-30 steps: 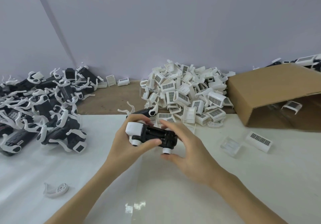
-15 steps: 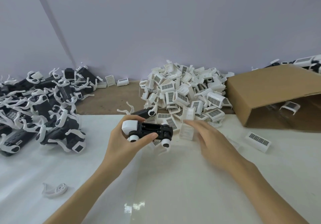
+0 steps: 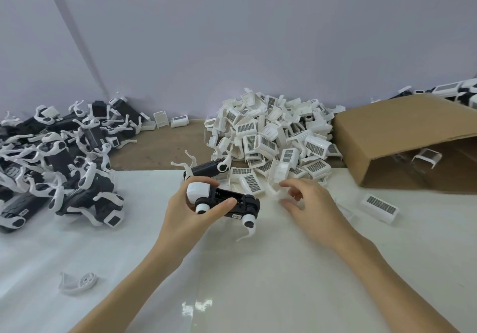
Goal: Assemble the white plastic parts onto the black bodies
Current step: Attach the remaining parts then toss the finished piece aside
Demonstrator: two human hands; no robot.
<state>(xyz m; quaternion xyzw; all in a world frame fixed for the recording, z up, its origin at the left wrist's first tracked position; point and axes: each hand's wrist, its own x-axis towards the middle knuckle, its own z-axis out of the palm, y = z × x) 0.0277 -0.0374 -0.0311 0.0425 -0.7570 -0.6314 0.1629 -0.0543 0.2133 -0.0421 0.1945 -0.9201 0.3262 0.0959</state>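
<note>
**Next white part being fetched**

Head view: a black body [image 3: 227,202] is gripped in the left hand [image 3: 192,212] above the table's [image 3: 258,281] middle. The right hand [image 3: 309,203], fingers [image 3: 289,184] loosely curled and holding nothing certain, is placed beside the white pile [image 3: 271,136] at the far edge. One part must next be pinched and seated on the body.

Assembled bodies [image 3: 59,162] left, loose parts pile [image 3: 273,141] centre, box [image 3: 402,136] perhaps overlapping right.
</note>
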